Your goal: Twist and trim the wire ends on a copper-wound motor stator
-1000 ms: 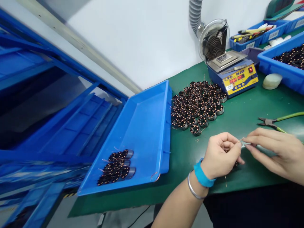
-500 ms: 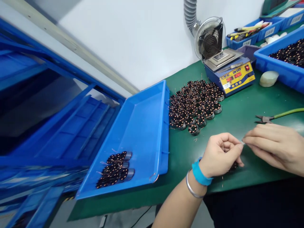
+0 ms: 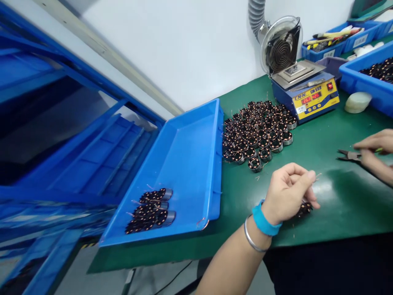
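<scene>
My left hand (image 3: 293,190), with a blue band and a silver bangle at its wrist, pinches thin copper wire (image 3: 318,176) between thumb and forefinger. Its ends poke out past the fingertips. Below the palm a black coil-wound stator (image 3: 304,209) with copper windings is partly hidden; whether the wire belongs to it I cannot tell. At the right edge my right hand (image 3: 376,153) closes around the green handles of a pair of cutting pliers (image 3: 350,155), whose jaws point left above the green table.
Many similar stators (image 3: 259,131) stand clustered at the table's middle. Left of them is a blue tray (image 3: 190,151) holding several stators (image 3: 150,211). Behind stands a solder pot (image 3: 316,102) under a fume hood (image 3: 281,51); a whitish lump (image 3: 358,102) and another blue bin (image 3: 353,80) lie right.
My right hand has left the left hand's fingertips, moved right and taken hold of the cutting pliers. My left hand keeps its pinch, with the wire ends now showing. The view has shifted slightly.
</scene>
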Demonstrator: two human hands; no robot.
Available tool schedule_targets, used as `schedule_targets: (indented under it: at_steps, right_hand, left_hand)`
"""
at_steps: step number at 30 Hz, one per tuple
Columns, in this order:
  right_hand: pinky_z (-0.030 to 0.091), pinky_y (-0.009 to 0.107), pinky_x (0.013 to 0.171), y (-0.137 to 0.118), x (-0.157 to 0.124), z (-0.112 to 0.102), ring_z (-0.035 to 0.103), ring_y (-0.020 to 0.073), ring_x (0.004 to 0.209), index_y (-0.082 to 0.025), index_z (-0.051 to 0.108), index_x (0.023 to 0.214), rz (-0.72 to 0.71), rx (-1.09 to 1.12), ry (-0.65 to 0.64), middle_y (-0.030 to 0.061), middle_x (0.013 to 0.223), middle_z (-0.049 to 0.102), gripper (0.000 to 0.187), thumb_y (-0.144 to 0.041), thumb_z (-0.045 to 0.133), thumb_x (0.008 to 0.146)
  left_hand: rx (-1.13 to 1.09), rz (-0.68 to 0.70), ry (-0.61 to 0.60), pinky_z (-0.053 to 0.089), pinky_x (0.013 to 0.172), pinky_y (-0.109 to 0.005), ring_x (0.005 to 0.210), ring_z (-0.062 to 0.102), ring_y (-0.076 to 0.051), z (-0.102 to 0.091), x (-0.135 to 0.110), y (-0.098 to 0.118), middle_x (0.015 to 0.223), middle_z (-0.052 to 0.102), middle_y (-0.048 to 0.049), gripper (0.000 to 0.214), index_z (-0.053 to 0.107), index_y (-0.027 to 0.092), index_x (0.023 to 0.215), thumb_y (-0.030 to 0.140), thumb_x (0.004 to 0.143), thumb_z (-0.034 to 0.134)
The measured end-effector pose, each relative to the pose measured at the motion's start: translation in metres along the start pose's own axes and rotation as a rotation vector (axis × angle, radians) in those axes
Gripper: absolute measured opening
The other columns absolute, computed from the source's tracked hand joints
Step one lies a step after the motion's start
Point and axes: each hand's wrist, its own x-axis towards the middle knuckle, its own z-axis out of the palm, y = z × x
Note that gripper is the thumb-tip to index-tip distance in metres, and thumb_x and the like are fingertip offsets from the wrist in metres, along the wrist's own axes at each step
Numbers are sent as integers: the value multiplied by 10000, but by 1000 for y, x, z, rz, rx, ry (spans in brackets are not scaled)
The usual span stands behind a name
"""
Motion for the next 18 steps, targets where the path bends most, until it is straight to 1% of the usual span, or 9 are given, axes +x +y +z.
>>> schedule_targets:
  at_steps: [2,4,6,9,11,14,16,18]
  right_hand:
    - [602,360,750,-7,-2,7,763,227,801,-326,881,1108,34,140,-131,68,1009,839,233,-521,761,1152]
    - [609,325,655,-24,-2,21,736,201,698,-305,905,1099,89,343,-252,66,923,816,352,-642,805,1108]
    - [593,307,611,-41,-1,37,693,182,656,-276,920,1068,143,450,-239,65,867,780,434,-699,829,1074]
    - [540,285,580,-59,3,53,624,164,636,-263,911,961,170,511,-160,52,779,721,456,-700,837,1068]
    - [524,290,582,-63,4,57,629,172,643,-258,889,873,195,558,-181,56,748,711,519,-722,801,1087]
    - [543,310,620,-66,4,59,667,188,664,-239,845,780,249,617,-232,70,742,718,633,-773,742,1104]
    - [564,313,643,-66,3,60,669,189,667,-229,820,759,284,650,-238,71,742,716,670,-799,727,1100]
    - [568,306,633,-66,1,61,659,187,661,-224,818,770,310,658,-222,71,744,714,680,-818,728,1088]
  left_hand:
    - [-86,44,-16,519,517,-261,486,697,-171,-1,2,-2,692,724,5,742,597,226,989,905,835,853]
    - [-125,65,-17,521,505,-271,483,707,-176,-1,4,-4,776,754,-13,790,596,217,1049,958,852,788]
    - [-130,81,18,517,499,-268,484,704,-166,1,4,-5,826,757,-20,804,595,210,1067,969,867,765]
    - [-136,120,99,513,501,-258,492,691,-144,4,3,-6,872,738,-14,810,606,199,1066,968,871,771]
    - [-138,134,140,522,513,-256,503,688,-135,5,2,-7,885,728,-11,826,622,191,1071,976,864,779]
    - [-140,141,176,542,532,-260,504,675,-130,6,1,-8,857,725,-9,869,636,186,1070,1019,853,758]
    - [-139,145,191,542,535,-263,505,672,-130,7,2,-9,853,736,-23,889,646,179,1059,1038,852,741]
    - [-146,149,205,543,535,-270,514,673,-135,7,2,-10,856,746,-38,893,656,173,1041,1042,852,739]
